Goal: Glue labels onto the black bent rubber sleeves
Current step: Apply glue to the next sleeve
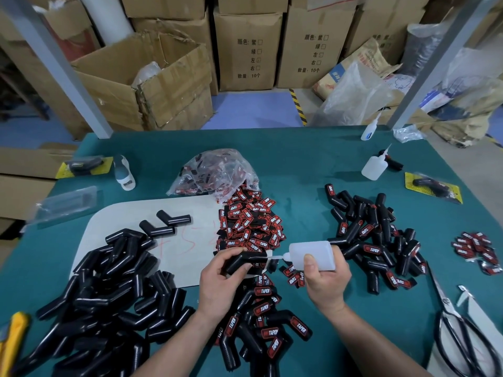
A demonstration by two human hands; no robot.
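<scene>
2 hands work just above the near heap of labelled sleeves (268, 319). The left hand (217, 273) curls its grip round 1 bent rubber sleeve (241, 261), held level, likely to take glue. The right hand (326, 278) wraps its grip round the glue bottle (310, 254), nozzle tip at the sleeve. Bare sleeves (109, 281) lie left within reach, with loose labels (250, 224) just beyond on the teal tabletop (299, 164).
</scene>
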